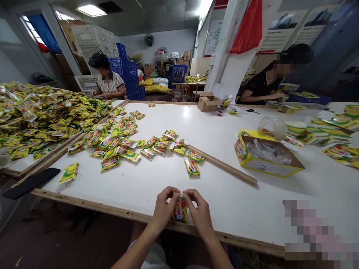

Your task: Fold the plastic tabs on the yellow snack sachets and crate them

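Note:
Both my hands hold one small yellow-green printed packet (179, 211) at the table's front edge. My left hand (165, 205) pinches its top left corner, and my right hand (199, 209) pinches the top right. The packet stands on end, with its lower part showing between my wrists. Beyond my hands lies a single packet (192, 168), near the tip of a loose group of similar packets (112, 144) spread to the left. Whether the top flap is folded or sealed is hidden by my fingers.
A wooden strip (224, 166) lies across the white table (157, 177). To its right stands an open yellow box (269, 168) with clear plastic inside. A large packet heap (50, 116) fills the left table. Two people (108, 84) sit across; scissors (252, 111) lie far right.

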